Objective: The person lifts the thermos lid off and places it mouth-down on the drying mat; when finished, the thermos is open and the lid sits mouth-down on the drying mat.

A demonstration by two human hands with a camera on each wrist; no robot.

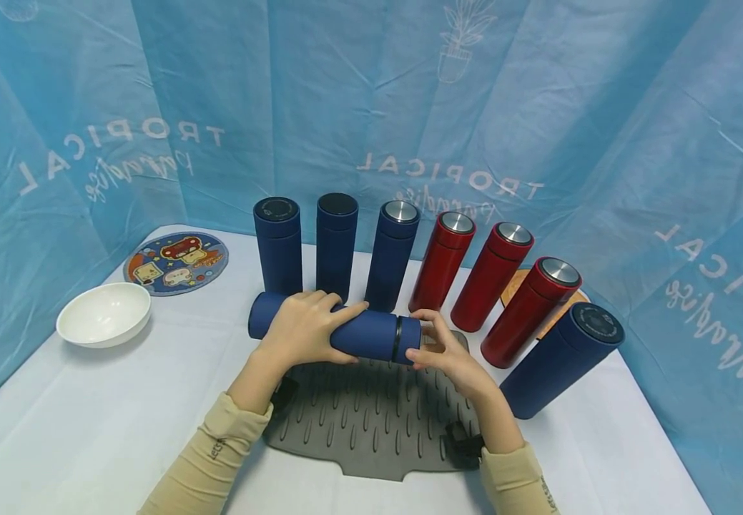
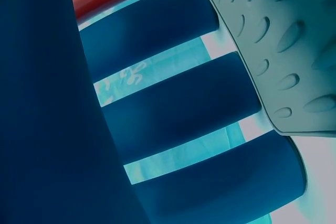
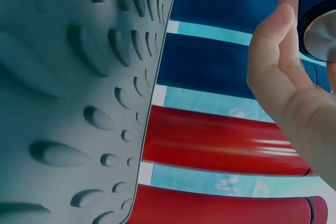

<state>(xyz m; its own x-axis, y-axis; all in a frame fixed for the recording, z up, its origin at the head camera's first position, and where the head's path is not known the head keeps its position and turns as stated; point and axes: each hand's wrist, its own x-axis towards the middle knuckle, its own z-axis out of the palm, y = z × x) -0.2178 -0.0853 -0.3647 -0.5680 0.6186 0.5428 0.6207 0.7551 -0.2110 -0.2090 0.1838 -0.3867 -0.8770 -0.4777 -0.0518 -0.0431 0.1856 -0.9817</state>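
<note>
A dark blue thermos [image 1: 371,335] lies level in the air over a grey mat, its capped end to the right. My left hand [image 1: 303,325] grips its body from above, fingers curled round it. At the other end my right hand [image 1: 447,354] holds the cap between thumb and fingers. The right wrist view shows the cap's silver end [image 3: 323,38] beside the fingers of that hand [image 3: 283,66]. In the left wrist view the thermos body [image 2: 42,108] fills the left side, and the left hand is hidden there.
Three blue thermoses [image 1: 335,243] and three red ones [image 1: 493,279] stand in an arc behind; another blue thermos [image 1: 558,361] stands at right. The grey ridged mat [image 1: 371,429] lies below the hands. At left are a white bowl [image 1: 104,315] and a round cartoon mat [image 1: 178,265].
</note>
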